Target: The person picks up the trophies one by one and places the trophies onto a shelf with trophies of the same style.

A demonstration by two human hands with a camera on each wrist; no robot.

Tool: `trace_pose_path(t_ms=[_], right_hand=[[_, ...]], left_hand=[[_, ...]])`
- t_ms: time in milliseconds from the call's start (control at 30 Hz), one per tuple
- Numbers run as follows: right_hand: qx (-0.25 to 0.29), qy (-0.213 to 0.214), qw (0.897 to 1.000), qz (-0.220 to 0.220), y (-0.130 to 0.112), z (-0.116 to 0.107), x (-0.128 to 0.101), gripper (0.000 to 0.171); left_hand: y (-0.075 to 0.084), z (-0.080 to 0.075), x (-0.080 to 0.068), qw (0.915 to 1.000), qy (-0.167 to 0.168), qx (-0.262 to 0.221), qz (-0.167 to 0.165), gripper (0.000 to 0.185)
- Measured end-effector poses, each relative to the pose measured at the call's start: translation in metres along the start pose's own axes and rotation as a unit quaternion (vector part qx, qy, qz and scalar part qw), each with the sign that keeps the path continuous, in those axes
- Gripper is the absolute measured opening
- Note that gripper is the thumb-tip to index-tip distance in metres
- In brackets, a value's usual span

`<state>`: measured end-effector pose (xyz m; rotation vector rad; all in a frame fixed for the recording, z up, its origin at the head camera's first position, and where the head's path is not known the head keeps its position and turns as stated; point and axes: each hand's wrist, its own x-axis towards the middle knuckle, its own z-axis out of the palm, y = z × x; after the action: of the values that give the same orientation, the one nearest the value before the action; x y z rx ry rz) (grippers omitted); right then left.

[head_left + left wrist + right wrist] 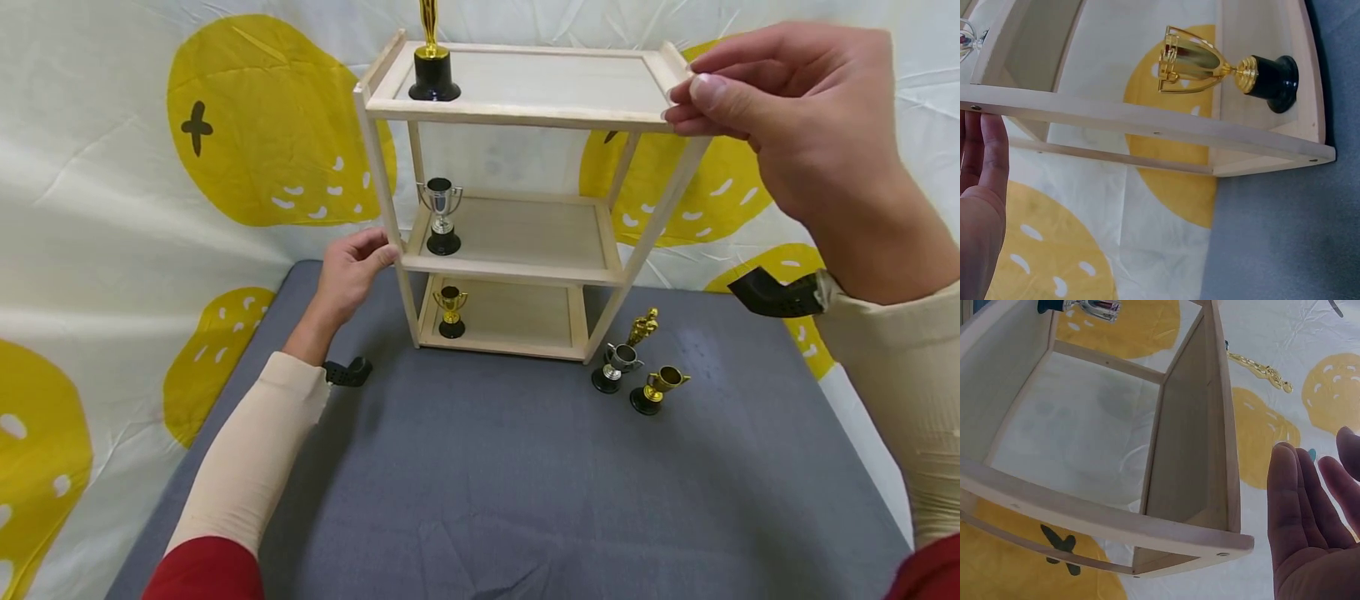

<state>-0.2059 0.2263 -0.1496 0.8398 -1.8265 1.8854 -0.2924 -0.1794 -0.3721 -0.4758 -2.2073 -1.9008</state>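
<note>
A light wooden three-tier shelf (pixel 517 273) stands upright at the back of the table. My left hand (pixel 348 271) reaches its left front post near the middle tier, and in the left wrist view straight fingers (pixel 994 147) lie against the post. Beside the top right corner is my right hand (pixel 825 125); the right wrist view shows its fingers (pixel 1285 500) apart from the frame, holding nothing. At the left of the tiers stand a gold figure trophy (pixel 432 71) on top, a silver cup trophy (pixel 442 218) in the middle and a gold cup trophy (pixel 451 312) at the bottom.
Right of the shelf, on the grey-covered table (pixel 465 467), a silver cup trophy (pixel 617 365), a gold cup trophy (pixel 660 388) and a gold figure trophy (pixel 643 327) stand close together. White cloth (pixel 112 75) with yellow prints hangs behind.
</note>
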Motion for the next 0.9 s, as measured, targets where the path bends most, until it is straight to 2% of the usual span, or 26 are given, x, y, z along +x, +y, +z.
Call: trace_pose_path(t_ms=[200, 433, 600, 733, 900], right_hand=[[0.03, 0.001, 0.999, 0.014, 0.001, -0.01, -0.016, 0.028], [-0.01, 0.008, 1.0, 0.025, 0.007, -0.023, -0.04, 0.024], [0.009, 0.028, 0.998, 0.056, 0.014, -0.034, -0.06, 0.02], [0.02, 0.026, 0.997, 0.075, 0.023, -0.042, -0.078, 0.02], [-0.013, 0.025, 0.994, 0.104, 0.037, -0.056, -0.1, 0.021]], left_hand=[[0.002, 0.0, 0.0, 1.0, -0.004, 0.0, 0.005, 0.036], [0.003, 0.0, 0.001, 0.9999, 0.0, -0.002, 0.012, 0.035], [0.004, -0.001, 0.0, 1.0, -0.003, -0.003, 0.008, 0.032], [0.006, -0.002, -0.001, 1.0, 0.001, -0.002, 0.003, 0.033], [0.007, -0.004, 0.0, 0.9999, 0.007, 0.001, 0.008, 0.035]])
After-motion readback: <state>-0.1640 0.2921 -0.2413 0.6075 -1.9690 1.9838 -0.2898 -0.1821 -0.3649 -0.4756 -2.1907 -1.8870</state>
